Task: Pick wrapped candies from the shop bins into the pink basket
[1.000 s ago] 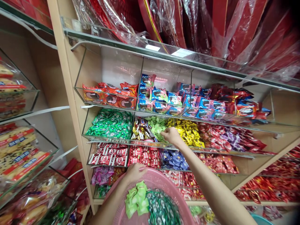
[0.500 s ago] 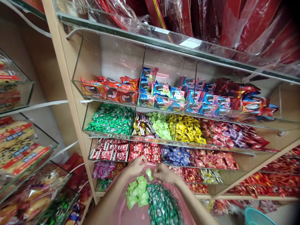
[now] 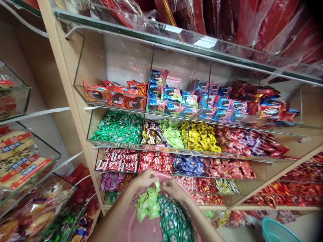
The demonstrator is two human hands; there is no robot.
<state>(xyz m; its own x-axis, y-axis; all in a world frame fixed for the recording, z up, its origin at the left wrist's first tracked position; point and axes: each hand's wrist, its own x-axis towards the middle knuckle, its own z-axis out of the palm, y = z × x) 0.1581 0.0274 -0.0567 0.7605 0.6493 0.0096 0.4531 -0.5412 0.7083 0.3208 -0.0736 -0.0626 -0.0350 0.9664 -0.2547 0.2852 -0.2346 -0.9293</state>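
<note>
A pink basket (image 3: pixel 147 232) stands low in front of me, with light green packets (image 3: pixel 147 205) at its left and dark green wrapped sweets (image 3: pixel 176 220) at its right. My left hand (image 3: pixel 147 178) is over the basket's far side, fingers curled together; what they hold, if anything, is hidden. Close to its right, my right hand (image 3: pixel 171 189) has its fingers pinched beside a light green packet that stands just above the pile. Whether that packet is in the fingers is too small to tell.
Glass-fronted shelves ahead hold green sweets (image 3: pixel 118 127), light green packets, yellow packets (image 3: pixel 202 136), blue packets (image 3: pixel 189 164) and wrapped cookies (image 3: pixel 116 97). Bagged bread (image 3: pixel 27 215) is on shelves at the left. A teal basin (image 3: pixel 277 230) sits at the lower right.
My hands have come slightly closer together, the left one moving a little down. The light green packet between them has shifted left, next to the pile. The view has tilted slightly.
</note>
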